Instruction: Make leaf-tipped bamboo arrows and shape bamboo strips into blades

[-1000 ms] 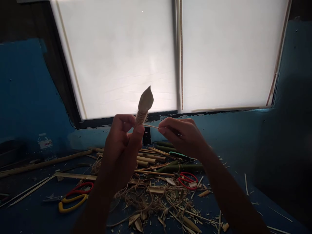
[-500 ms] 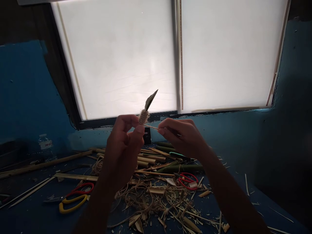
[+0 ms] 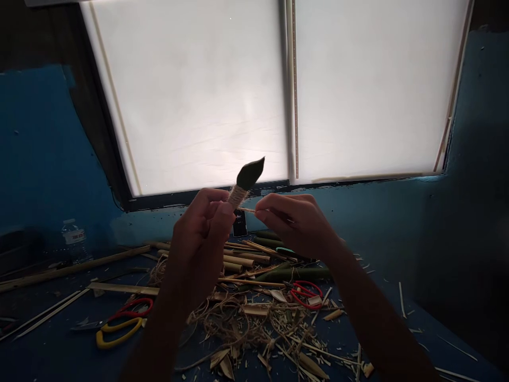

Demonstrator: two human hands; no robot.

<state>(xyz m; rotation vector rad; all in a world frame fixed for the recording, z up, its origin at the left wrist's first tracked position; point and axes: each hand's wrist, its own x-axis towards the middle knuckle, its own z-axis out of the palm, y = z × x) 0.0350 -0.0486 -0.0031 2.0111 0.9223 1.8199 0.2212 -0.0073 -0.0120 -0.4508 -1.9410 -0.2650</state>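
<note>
Grips a pointed, leaf-shaped piece (image 3: 250, 174) by its twine wrapping (image 3: 237, 197), with the thumb and fingers of the left hand (image 3: 201, 236) closed around the lower end, raised over the surface (image 3: 59, 355) toward its far edge and tilted up to the right against a bright window (image 3: 191, 95). Holds a straight strand of twine (image 3: 247, 210) out from the wrapping's base, nipped between the thumb and forefinger of the right hand (image 3: 296, 225), near the left.

Works above cut bamboo lengths (image 3: 240, 261) piled in the far half of the surface, with a phone (image 3: 239, 225) upright near the far edge, and above shavings and tangled fibres (image 3: 254, 334) strewn down to the near edge. Has red handles (image 3: 304, 304) beside that litter, toward the right edge, and, toward the left edge, yellow and red handles (image 3: 113, 344), apparently of scissors, though too dimly lit to be sure. Has a clear labelled bottle (image 3: 74, 239) near the far left corner, behind a long stick (image 3: 75, 267).
</note>
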